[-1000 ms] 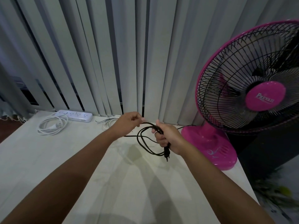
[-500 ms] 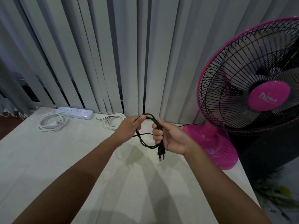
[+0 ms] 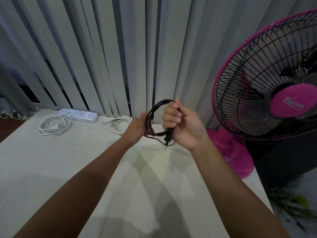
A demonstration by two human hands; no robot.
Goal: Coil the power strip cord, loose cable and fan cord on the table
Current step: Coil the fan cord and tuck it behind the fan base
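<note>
Above the middle of the worktop (image 3: pixel 51 169), the right hand (image 3: pixel 184 124) is gripping the black fan cord (image 3: pixel 160 103), its fingers (image 3: pixel 171 115) clenched around the gathered loops so that the strands are passing through the fist and arching out over the top of it toward the left hand (image 3: pixel 137 127). Below the right fist the plug (image 3: pixel 167 139) is hanging down, its pins pointing at the worktop without touching it. The left hand is standing edge-on just beside the loops, palm turned toward the right hand, with the far side of the coil running against its palm; whether its fingers are closing on the strands is not something the view is showing. A thin run of the same cord is trailing under the plug toward the pink fan (image 3: pixel 267 93), which is standing on its round base at the right edge of the worktop, well clear of both hands. Farther back on the left, the white power strip (image 3: pixel 78 115) is lying along the foot of the vertical blinds (image 3: pixel 120 48), its cord (image 3: pixel 53 125) sitting coiled just in front of it, and the loose cable (image 3: pixel 118 123) is lying coiled between the strip and the left hand.
</note>
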